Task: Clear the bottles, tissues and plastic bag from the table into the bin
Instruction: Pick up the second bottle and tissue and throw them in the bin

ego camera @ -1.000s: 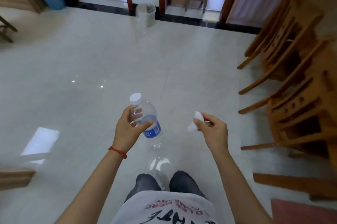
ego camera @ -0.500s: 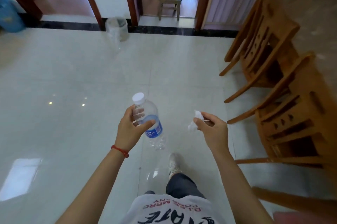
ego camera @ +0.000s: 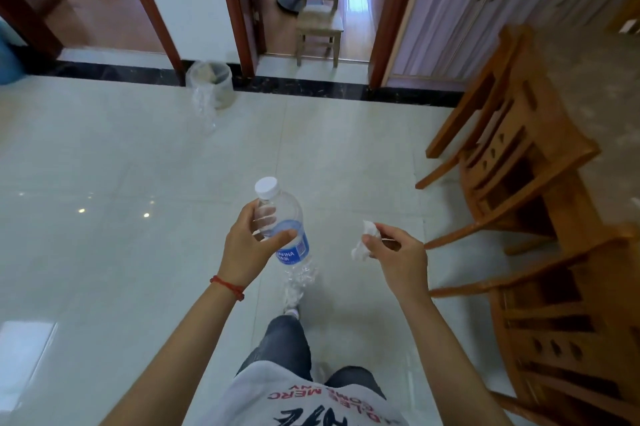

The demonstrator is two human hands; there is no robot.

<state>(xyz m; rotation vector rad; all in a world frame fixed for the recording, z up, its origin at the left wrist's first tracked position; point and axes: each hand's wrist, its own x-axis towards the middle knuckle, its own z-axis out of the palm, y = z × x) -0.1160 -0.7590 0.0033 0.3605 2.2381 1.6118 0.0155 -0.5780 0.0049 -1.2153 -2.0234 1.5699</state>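
Observation:
My left hand [ego camera: 247, 250] grips a clear plastic bottle [ego camera: 284, 224] with a white cap and a blue label, held tilted in front of me. My right hand [ego camera: 398, 254] pinches a crumpled white tissue [ego camera: 363, 245] between thumb and fingers. Far ahead, a clear bin [ego camera: 211, 84] lined with a plastic bag stands on the floor against the black threshold between two doorways. The table itself is out of sight.
Pale glossy tiles [ego camera: 138, 217] stretch between me and the bin. Wooden chairs [ego camera: 519, 162] crowd the right side. A small wooden chair [ego camera: 318, 13] stands in the doorway behind the bin. A blue object [ego camera: 8, 54] is at the far left edge.
I have walked forward, so the bin and the doorways are nearer and lower in view. Both hands keep the same hold on the bottle and the tissue.

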